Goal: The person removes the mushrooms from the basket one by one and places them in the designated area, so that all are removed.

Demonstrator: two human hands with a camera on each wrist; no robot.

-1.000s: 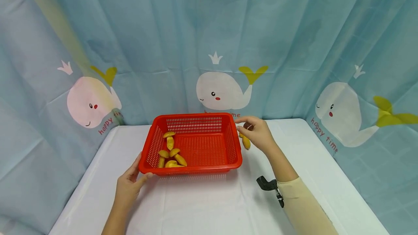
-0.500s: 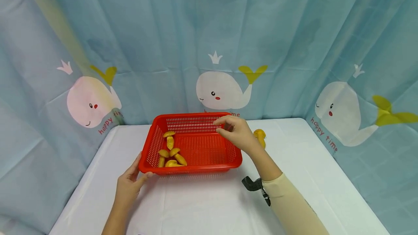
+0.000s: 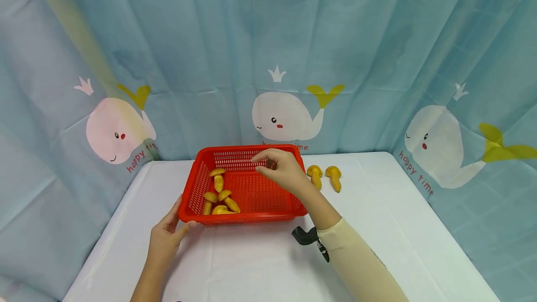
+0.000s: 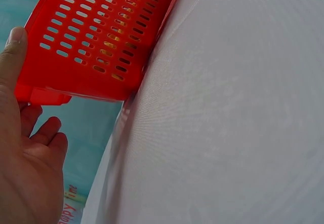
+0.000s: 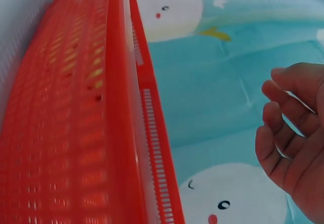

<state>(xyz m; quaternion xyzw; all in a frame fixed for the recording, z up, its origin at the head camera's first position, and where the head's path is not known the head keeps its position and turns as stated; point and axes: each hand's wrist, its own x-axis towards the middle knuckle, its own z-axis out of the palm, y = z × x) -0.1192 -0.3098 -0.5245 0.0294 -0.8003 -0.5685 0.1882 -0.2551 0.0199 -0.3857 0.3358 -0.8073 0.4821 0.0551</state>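
Note:
A red plastic basket stands on the table. At its front left corner my left hand grips the rim, the thumb on the front side and the fingers round the left side. Several yellow mushrooms lie in the left part of the basket, among them an upper mushroom and a slanting mushroom. Over the basket's right half hovers my right hand, fingers loosely bent, thumb apart from them, holding nothing. Two more mushrooms, a nearer-to-basket mushroom and an outer mushroom, lie on the table to the right.
A white cloth covers the table. Blue curtains printed with whales rise behind it and at both sides. A black device is strapped at my right wrist.
My right hand has moved left, from beside the basket's right rim to above its inside. Both mushrooms on the right are now uncovered. My left hand and the basket have stayed put.

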